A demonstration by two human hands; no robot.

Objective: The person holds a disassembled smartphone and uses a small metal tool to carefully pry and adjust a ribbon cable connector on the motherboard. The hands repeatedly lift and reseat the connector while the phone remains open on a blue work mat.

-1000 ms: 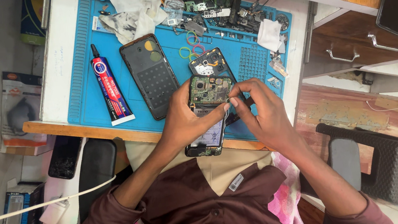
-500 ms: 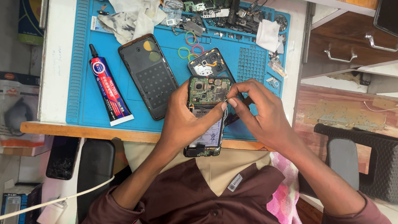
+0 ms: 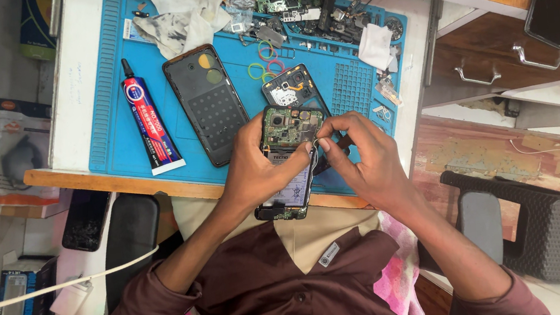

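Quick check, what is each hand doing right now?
Left hand: closed around the opened phone, holding it up.
Right hand: fingers pinched at the phone's right edge; what they hold cannot be told.

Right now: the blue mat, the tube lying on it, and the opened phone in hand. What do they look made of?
Blue mat: likely silicone or rubber, matte, with moulded ridges and a dimple grid. Tube: soft plastic or laminate by its look, glossy, flat crimped end, black nozzle cap. Opened phone, gripped by the left hand: bare circuit board with metal shields, dark frame probably plastic. The right hand pinches at its edge.
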